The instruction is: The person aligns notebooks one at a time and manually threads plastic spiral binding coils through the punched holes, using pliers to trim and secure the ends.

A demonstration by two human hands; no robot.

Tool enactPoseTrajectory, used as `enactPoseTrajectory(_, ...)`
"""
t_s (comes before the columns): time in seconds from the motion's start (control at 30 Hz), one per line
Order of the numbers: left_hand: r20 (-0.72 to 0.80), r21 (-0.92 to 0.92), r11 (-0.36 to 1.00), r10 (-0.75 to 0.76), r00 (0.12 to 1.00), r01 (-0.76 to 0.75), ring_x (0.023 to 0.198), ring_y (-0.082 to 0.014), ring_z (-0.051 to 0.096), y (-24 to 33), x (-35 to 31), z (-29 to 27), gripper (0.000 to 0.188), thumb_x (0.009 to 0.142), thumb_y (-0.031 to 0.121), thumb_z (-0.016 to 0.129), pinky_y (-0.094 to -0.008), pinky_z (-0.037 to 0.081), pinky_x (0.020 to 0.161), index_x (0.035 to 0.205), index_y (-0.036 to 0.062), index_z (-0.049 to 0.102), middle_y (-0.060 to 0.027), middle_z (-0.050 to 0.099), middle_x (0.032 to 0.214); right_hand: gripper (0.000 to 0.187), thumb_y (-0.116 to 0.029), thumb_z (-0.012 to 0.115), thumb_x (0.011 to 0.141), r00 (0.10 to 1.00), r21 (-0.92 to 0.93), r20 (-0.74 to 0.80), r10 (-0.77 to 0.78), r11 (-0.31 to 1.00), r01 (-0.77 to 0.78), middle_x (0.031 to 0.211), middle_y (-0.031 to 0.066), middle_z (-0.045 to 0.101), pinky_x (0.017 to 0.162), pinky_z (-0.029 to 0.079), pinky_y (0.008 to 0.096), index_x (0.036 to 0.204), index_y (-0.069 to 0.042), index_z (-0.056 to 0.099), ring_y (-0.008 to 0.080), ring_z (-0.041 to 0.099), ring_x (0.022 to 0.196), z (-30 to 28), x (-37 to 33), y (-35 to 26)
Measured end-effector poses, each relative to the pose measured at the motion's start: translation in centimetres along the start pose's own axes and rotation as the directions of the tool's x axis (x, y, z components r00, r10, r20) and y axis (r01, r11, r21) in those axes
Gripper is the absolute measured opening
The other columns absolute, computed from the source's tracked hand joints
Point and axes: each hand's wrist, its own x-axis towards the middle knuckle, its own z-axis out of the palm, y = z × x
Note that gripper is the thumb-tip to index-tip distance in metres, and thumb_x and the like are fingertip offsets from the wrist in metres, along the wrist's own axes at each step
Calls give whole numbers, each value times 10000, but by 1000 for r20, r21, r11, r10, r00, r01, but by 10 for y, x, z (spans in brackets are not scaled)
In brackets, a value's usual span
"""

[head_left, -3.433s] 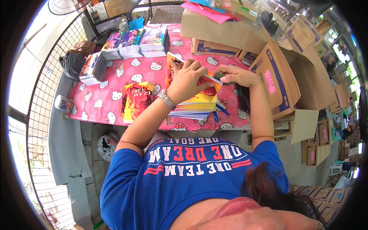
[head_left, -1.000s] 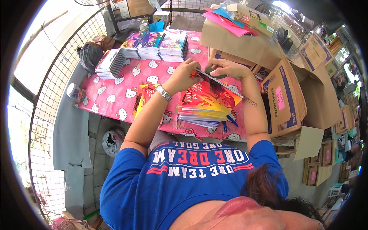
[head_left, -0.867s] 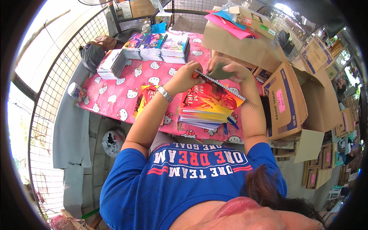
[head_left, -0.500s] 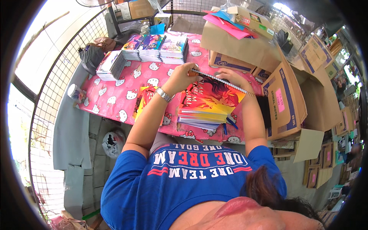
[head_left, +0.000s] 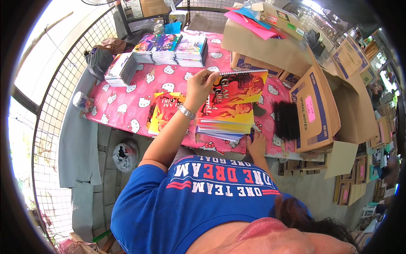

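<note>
Fingers of my left hand (head_left: 204, 84) are pinched on the upper left corner of a spiral notebook (head_left: 243, 86) with a red and yellow illustrated cover. Its wire-bound edge runs along the top. Beneath its lower part sits a stack of similar notebooks (head_left: 226, 127), pale page edges facing me. My right hand (head_left: 257, 147) is down by the table's front edge, beside the stack's right corner, closed around a small blue-handled tool (head_left: 252, 133). Most of that tool is hidden, so its exact kind is unclear.
More red-yellow covers (head_left: 165, 111) lie left of the stack. Several notebook piles (head_left: 169, 53) stand at the back left. Black coils (head_left: 286, 120) are heaped beside an open cardboard box (head_left: 315, 110) on the right. A pink patterned cloth (head_left: 120, 111) covers the table.
My right hand has let go of the notebook's bound edge and come down to the blue-handled tool. The notebook has turned so its bound edge is nearly level; my left hand still holds it.
</note>
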Motion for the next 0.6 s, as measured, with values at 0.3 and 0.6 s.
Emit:
enactPoseTrajectory(0.3,26,-39,998,56,998,-55,669,-44,632,-10,-6,4,170,926,123,702,-212,544,554,1034,-6,678,-28,705,813,543,-279,702,882,842,430,-436,-317,748,505,1216,172,563,998,414,421,1331,-10,562,336,540,1123,-159,65,-168)
enactPoseTrajectory(0.6,-143,98,967,249,958,-236,604,-137,651,-26,-12,12,128,853,75,702,-292,515,557,944,-14,697,-102,682,705,515,-210,724,826,753,272,-405,-518,718,641,1161,128,576,952,414,429,1293,-28,604,306,532,1050,-161,74,-217)
